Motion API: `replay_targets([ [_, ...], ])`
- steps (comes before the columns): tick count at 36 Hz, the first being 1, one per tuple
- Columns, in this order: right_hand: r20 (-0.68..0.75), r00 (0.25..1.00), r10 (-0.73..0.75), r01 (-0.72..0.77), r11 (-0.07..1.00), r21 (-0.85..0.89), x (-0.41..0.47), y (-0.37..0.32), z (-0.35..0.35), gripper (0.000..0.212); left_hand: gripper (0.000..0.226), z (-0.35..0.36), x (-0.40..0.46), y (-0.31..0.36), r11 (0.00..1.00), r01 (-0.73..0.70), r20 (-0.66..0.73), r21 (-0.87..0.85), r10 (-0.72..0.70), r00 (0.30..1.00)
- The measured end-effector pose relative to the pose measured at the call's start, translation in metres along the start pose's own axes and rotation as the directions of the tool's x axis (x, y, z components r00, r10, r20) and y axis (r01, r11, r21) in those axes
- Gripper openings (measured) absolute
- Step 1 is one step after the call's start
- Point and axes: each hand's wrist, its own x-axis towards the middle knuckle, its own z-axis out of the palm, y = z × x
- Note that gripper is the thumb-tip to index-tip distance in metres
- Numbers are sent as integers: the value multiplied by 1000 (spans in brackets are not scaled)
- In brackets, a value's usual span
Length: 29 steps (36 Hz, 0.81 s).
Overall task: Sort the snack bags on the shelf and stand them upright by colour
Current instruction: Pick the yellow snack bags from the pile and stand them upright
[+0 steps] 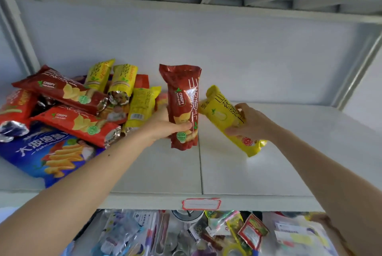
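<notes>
White shelf (pixel 289 131), pale back wall. Left hand (pixel 163 123) curled round one dark red snack bag (pixel 183 107), upright, mid-shelf. Right hand (pixel 251 125) gripping one yellow snack bag (pixel 225 115), tilted, just beside. Heap (pixel 68 107) at left: about four red bags, three yellow, one blue (pixel 47 156). Red-edged label (pixel 201 204) on shelf lip.

A white metal shelving unit (pixel 268 173) is seen, backed by a pale panel (pixel 206 49); red-bordered blank labels (pixel 201 204) are stuck along its front edges.
</notes>
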Motion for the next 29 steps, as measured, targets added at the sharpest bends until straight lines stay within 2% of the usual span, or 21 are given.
replay_targets([
  [7,-188,964,189,-167,978,124,-31,84,-42,82,50,75,40,33,995,-92,65,32,90,994],
  [10,-259,926,275,-226,952,204,-40,127,-56,79,68,117,58,46,997,-76,108,33,72,991],
  [13,-307,885,351,-269,922,277,-49,170,-70,75,72,167,75,61,993,-113,142,25,108,984],
  [22,-386,834,395,-296,910,290,-57,283,-117,76,71,312,124,102,993,-114,116,-28,117,986],
  [26,-383,831,404,-292,902,317,-53,323,-132,69,66,366,142,114,991,-132,110,-18,133,985],
  [29,-371,821,434,-311,885,345,-46,343,-139,73,62,397,153,122,991,-136,91,-10,136,986],
])
